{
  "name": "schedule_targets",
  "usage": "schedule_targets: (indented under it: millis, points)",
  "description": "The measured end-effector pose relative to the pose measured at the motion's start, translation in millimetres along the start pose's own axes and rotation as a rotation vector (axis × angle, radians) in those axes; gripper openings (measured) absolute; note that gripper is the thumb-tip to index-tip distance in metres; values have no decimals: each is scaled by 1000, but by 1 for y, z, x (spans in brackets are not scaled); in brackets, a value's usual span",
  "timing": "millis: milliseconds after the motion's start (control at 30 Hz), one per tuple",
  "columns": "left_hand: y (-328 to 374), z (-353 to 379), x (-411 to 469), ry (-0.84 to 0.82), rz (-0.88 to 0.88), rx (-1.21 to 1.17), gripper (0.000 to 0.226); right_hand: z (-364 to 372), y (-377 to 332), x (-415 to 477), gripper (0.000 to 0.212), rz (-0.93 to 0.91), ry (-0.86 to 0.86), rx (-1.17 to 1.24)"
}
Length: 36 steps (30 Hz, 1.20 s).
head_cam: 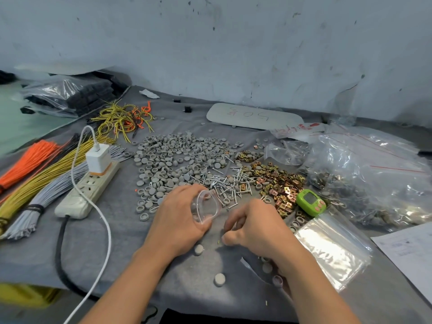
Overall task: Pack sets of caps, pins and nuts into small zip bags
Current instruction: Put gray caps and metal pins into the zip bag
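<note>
Should the limp mouth of the small zip bag (207, 206) sag shut, parts could be spilled onto the table (131, 251) among loose caps (219, 279). The bag is gripped by the left hand (180, 220), just short of the pins (224, 183); the right hand (254, 226) is curled narrow beside it, its contents not discernible.

Bare cloth (131, 242) lies open lower left, crossed by a white cable (109, 235). Caps (173, 153), pins (224, 181) and nuts (278, 181) crowd the middle; plastic bags (374, 171) block the right.
</note>
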<state>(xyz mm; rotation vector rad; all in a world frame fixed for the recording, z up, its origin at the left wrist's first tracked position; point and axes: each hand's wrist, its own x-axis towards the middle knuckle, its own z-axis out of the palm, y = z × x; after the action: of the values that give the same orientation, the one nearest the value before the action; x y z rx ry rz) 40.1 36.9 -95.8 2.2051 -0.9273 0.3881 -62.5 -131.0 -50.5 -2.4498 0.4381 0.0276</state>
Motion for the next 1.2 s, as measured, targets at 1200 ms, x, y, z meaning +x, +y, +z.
schedule_targets:
  millis: [1200]
  points:
    - [0, 1, 1, -44, -48, -21, 31, 32, -38, 26, 16, -38, 299, 270]
